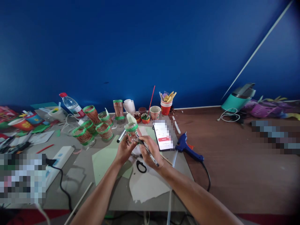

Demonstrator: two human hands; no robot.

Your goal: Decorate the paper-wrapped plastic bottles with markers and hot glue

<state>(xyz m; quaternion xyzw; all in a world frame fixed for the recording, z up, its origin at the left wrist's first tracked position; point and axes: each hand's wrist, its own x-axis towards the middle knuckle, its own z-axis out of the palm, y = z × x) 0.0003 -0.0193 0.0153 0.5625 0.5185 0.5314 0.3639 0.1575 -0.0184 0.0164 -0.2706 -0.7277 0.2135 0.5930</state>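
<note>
My left hand (126, 149) is closed round a small brown cup with a green rim (131, 127), held upright above the table. A pale leaf-like piece stands up from the cup's rim. In my right hand (151, 150) is a dark pen (148, 151), its tip end at the side of the cup. Below my hands lie black-handled scissors (141, 167) on white paper (147, 187), with light green paper (105, 162) to the left. A capped marker (121, 136) rests beside my left hand.
Several brown cups with green bands (82, 136) stand left. A phone (163, 139) and a blue glue gun (189, 149) lie right. Behind are paint cups (145, 118) and a red cup of tools (166, 107). A power strip (58, 165) lies left.
</note>
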